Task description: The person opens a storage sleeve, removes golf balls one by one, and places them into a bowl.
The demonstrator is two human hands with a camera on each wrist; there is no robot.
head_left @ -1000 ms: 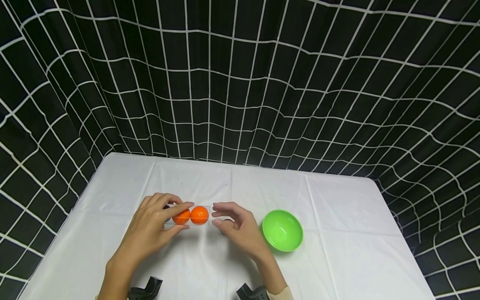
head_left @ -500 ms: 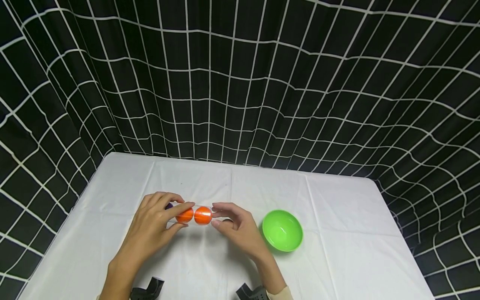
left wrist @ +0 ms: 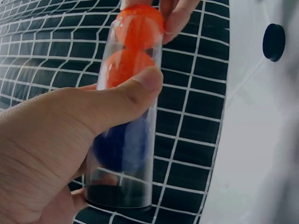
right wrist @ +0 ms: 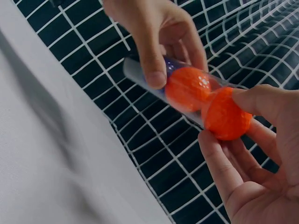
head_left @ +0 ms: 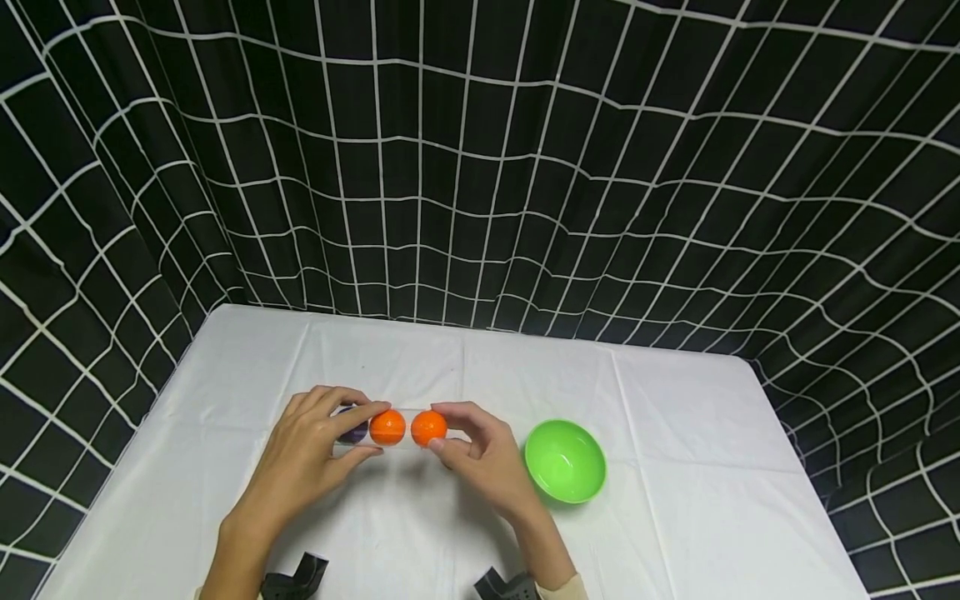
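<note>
Grip of L hand (head_left: 303, 446) is round clear tube (left wrist: 140, 175), prob. bracing it; grip of R hand (head_left: 487, 458) pinches orange ball (head_left: 428, 427) at tube's right end.

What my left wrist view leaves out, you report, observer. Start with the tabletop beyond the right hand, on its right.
Observer: In the head view, a green bowl stands on the white cloth, to the right of the right hand.
Operator: Now give me that hand's grip; I catch only a bit of it.
Observer: The right wrist view shows its thumb on one side of the end orange ball and its fingertips on the other.
Operator: Tell me which way the tube points.
Observer: In the head view it runs roughly left to right, its orange-ball end nearer the bowl.
</note>
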